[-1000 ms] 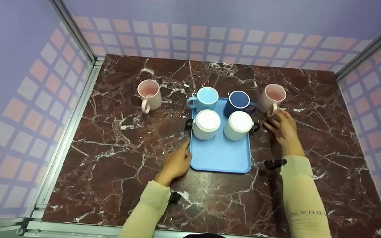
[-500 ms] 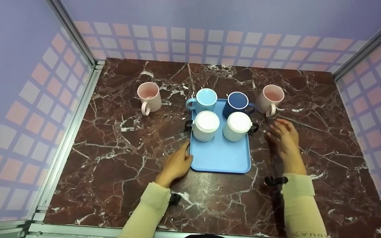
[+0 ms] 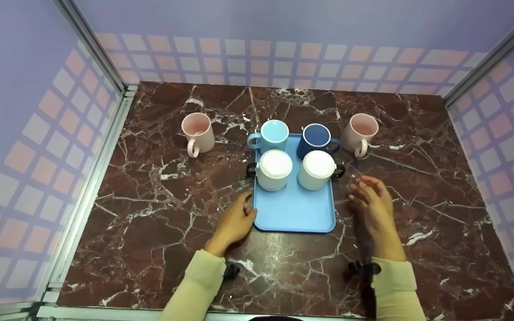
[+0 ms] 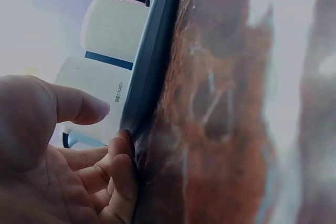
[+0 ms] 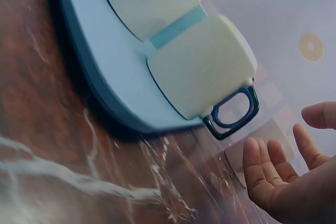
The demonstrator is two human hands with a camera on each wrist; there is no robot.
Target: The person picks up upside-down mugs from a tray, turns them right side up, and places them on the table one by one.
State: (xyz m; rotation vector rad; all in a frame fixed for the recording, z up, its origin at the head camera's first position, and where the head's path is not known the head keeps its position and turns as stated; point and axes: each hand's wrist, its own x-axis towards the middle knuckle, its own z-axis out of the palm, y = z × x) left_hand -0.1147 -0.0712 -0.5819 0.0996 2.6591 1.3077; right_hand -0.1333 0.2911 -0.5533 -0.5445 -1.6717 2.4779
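My left hand [image 3: 235, 221] rests at the left rim of a blue tray [image 3: 295, 211]. In the left wrist view its bent fingers [image 4: 122, 166] are right at the rim, and the thumb [image 4: 86, 109] stands apart from them. Beside the tray's right edge, my right hand [image 3: 376, 206] is held with loosely bent fingers and grips nothing. It is nearest a white mug [image 3: 314, 176] with a dark handle. Another white mug [image 3: 273, 176] is next to that one on the tray. Behind them are a light blue mug [image 3: 271, 143] and a dark blue mug [image 3: 311, 150].
A pink mug [image 3: 203, 141] stands on the marbled table [image 3: 159, 214] left of the tray. Close by the tray's far right corner is another pink mug [image 3: 353, 139], its handle facing me. Tile-patterned walls [image 3: 261, 55] enclose the back and sides.
My right hand has let go of the right pink mug's handle and drawn back towards me. The left hand stays at the tray's rim, and the mugs keep their places.
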